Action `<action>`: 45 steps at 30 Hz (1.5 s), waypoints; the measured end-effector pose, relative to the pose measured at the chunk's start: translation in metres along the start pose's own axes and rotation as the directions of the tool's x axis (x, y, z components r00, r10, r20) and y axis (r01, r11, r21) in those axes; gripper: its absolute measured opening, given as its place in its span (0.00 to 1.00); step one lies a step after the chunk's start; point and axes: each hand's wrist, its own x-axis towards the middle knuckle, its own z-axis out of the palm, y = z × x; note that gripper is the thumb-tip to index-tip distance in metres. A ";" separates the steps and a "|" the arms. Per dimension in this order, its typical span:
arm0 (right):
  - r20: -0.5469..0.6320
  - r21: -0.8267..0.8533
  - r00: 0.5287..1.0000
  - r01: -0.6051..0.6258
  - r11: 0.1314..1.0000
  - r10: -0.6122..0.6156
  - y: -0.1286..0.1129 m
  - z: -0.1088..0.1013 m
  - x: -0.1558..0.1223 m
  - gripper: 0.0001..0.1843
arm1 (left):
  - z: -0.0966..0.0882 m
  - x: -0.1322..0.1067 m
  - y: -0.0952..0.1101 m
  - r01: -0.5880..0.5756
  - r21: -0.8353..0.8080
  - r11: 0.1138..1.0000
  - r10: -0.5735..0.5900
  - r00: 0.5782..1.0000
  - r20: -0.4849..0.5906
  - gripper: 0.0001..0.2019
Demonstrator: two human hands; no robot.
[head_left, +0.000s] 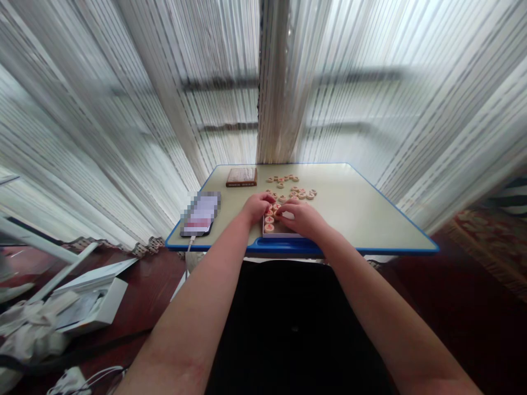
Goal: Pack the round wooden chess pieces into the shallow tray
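Round wooden Chinese chess pieces (269,220) with red characters lie in rows along the left side of a shallow box (284,235) at the table's near edge. My left hand (257,207) is at the box's left rim, its fingers curled over the upper pieces; what they hold, if anything, is hidden. Over the box from the right comes my right hand (303,215), its thumb and fingers closed on a chess piece (277,216) beside the row. More loose pieces (302,195) lie scattered just beyond both hands, and another group (281,179) sits farther back.
A brown patterned box (241,177) lies at the table's back left. On the left edge rests a phone (201,214) with a charging cable (190,245). The table (362,219) has a blue rim; curtains hang behind it. An open white box (93,304) is on the floor.
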 end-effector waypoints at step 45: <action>-0.080 0.109 0.996 -0.025 0.994 0.034 0.004 0.004 0.001 0.05 | 0.000 0.003 -0.002 -0.018 -0.031 0.999 0.018 1.000 -0.005 0.10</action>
